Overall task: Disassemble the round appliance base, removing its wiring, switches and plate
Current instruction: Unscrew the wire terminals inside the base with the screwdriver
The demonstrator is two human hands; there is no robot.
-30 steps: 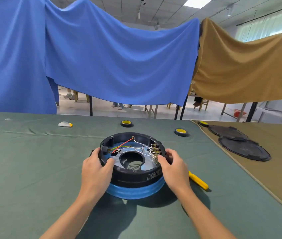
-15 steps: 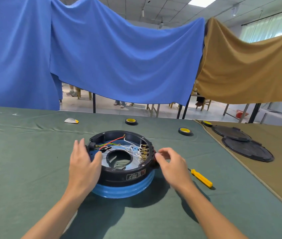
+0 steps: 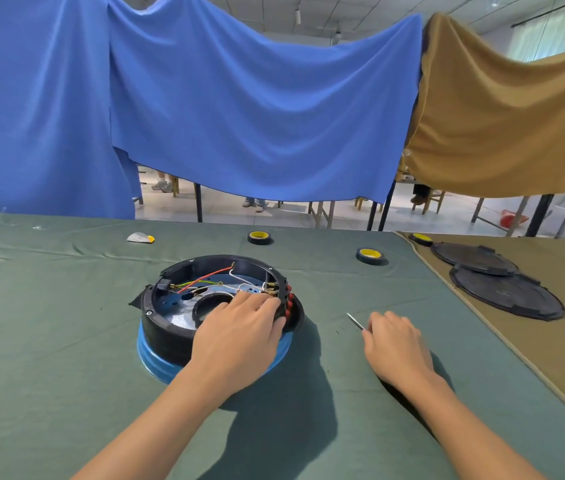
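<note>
black base (image 3: 170,327), blue rim; red switches (image 3: 288,301); green tablecloth (image 3: 49,341).

right hand (image 3: 395,344) hides screwdriver (image 3: 355,321) handle; left hand (image 3: 239,336) covers base (image 3: 167,327) near rim.

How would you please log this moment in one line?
left hand: on base, by switches | right hand: holds screwdriver | wiring: still attached

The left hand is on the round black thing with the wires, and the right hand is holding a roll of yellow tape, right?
Not quite. The head view shows the right hand closed on a screwdriver, its metal tip poking out past the fingers. The tape rolls lie untouched farther back on the table. The left hand is indeed on the round black base with the wires.
</note>
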